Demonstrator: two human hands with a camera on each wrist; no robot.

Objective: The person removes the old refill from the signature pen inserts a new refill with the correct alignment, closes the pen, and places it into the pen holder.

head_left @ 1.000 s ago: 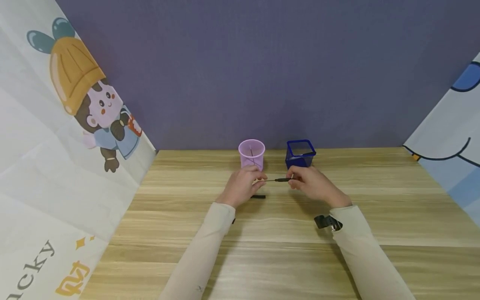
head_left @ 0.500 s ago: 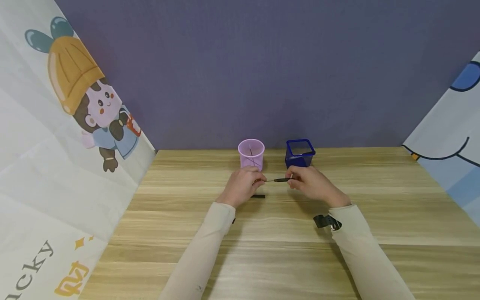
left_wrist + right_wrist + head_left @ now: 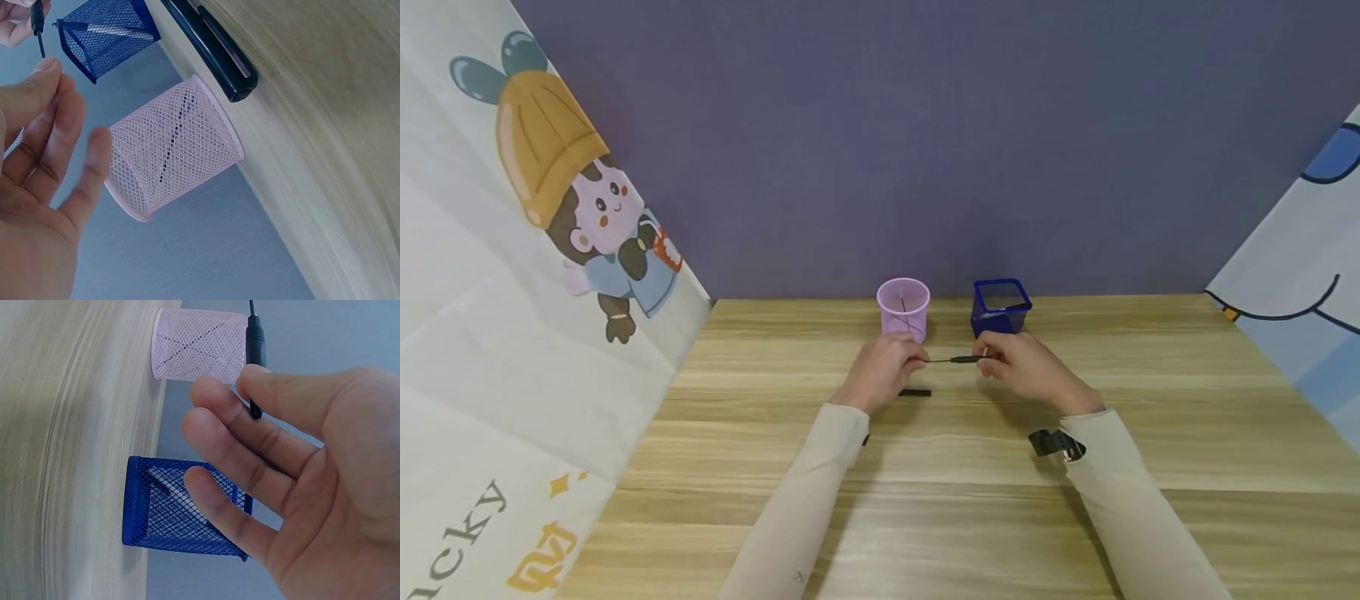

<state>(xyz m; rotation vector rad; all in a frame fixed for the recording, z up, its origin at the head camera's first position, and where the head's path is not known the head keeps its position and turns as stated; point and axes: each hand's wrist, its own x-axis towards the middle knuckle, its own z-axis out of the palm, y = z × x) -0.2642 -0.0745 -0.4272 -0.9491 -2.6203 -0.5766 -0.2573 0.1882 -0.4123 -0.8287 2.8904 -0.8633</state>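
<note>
Between my two hands runs a thin dark rod (image 3: 938, 361) with a slim black handle-like piece (image 3: 255, 353) at its right end; its exact kind is unclear. My left hand (image 3: 883, 371) pinches the rod's free end between thumb and fingertips, other fingers spread. Thumb and index finger of my right hand (image 3: 1022, 368) grip the black piece, its tapered end poking out past them in the right wrist view. A black pen-like piece with a clip (image 3: 215, 53) lies on the table below my left hand, partly hidden by it in the head view.
A pink mesh pen cup (image 3: 904, 310) with thin dark sticks in it stands behind my left hand. A blue mesh holder (image 3: 187, 506) with a black-and-white pen inside stands behind my right hand. The wood table (image 3: 947, 500) ends at a dark backdrop (image 3: 955, 150).
My left hand has shifted very slightly left along the rod, and its fingers have closed up a little. The right hand stays almost still.
</note>
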